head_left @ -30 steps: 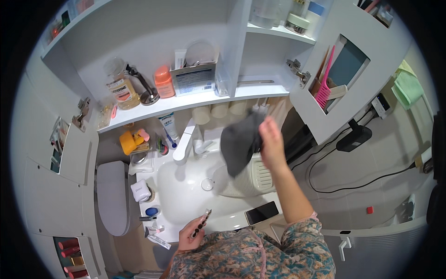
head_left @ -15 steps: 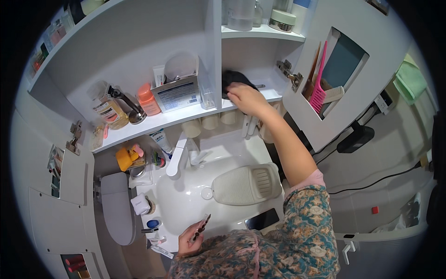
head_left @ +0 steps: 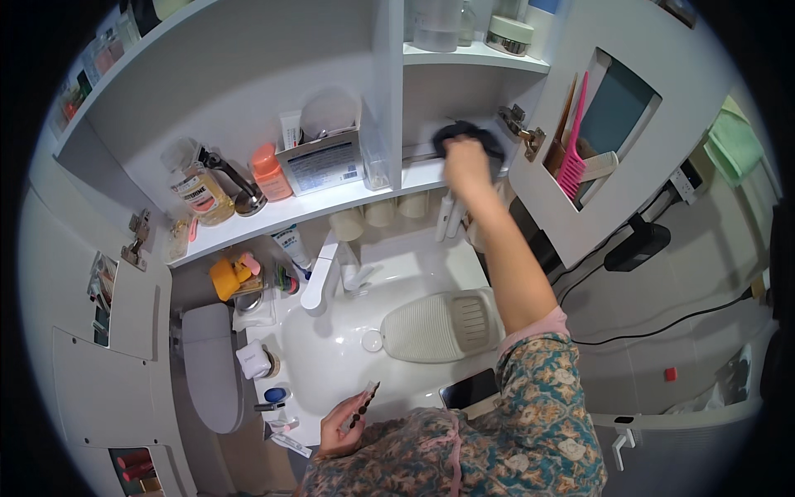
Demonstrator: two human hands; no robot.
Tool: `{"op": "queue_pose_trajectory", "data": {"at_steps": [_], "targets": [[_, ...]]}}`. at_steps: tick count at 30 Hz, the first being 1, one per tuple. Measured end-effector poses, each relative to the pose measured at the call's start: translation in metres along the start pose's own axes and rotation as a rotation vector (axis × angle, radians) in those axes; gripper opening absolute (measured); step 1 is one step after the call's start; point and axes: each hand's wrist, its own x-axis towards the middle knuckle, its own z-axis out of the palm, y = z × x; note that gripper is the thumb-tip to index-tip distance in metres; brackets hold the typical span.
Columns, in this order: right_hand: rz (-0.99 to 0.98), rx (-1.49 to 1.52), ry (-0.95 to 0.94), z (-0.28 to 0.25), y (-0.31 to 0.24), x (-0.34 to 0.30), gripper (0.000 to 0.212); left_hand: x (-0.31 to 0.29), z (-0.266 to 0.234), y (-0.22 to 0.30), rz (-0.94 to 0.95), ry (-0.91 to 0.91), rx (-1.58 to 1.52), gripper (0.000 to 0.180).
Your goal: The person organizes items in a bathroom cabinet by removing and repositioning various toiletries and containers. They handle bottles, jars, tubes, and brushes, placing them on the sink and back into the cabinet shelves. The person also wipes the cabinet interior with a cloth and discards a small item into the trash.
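My right hand point(head_left: 469, 166) reaches up into the right compartment of the white wall cabinet. It is closed on a black soft item point(head_left: 490, 142) that looks like cloth or a pouch; motion blur hides its exact kind. That item hangs just over the lower shelf point(head_left: 425, 172), beside the open door's hinge. Low in front of my body, my left hand point(head_left: 338, 429) grips a slim, clear strip with dark round spots point(head_left: 362, 404) above the sink's near edge.
The white sink point(head_left: 323, 373) holds a ribbed washboard point(head_left: 439, 327); a phone point(head_left: 469, 390) lies on its near rim. The open cabinet door point(head_left: 613, 141) with combs stands at right. A mouthwash bottle point(head_left: 199, 186), razor stand and box line the left shelf. A faucet point(head_left: 321, 277) rises behind the basin.
My right hand has moved right along the shelf, carrying the black soft item toward the door hinge. My left hand stays nearly in place with the strip.
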Motion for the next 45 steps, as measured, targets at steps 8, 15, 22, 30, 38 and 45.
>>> {"op": "queue_pose_trajectory", "data": {"at_steps": [8,15,22,30,38,45], "targets": [[-0.239,0.266,0.011,0.005,-0.023,-0.001,0.026,0.008,0.009,0.005,0.107,-0.085,0.035,0.046],[0.04,-0.303,-0.031,0.003,0.029,0.008,0.023,0.002,0.009,0.001,0.09,-0.083,0.017,0.049],[0.198,-0.47,-0.326,-0.018,0.01,0.021,0.024,0.005,0.006,0.011,0.164,-0.141,0.034,0.054],[0.154,-0.258,-0.319,-0.056,0.008,-0.03,0.021,-0.002,0.005,0.007,0.115,-0.06,0.013,0.052],[0.273,0.834,-0.086,-0.101,-0.01,-0.083,0.025,0.002,0.003,0.004,0.126,-0.076,0.038,0.052],[-0.066,0.108,0.425,-0.047,0.02,-0.024,0.025,0.001,0.002,0.005,0.05,-0.056,0.028,0.051]]}}
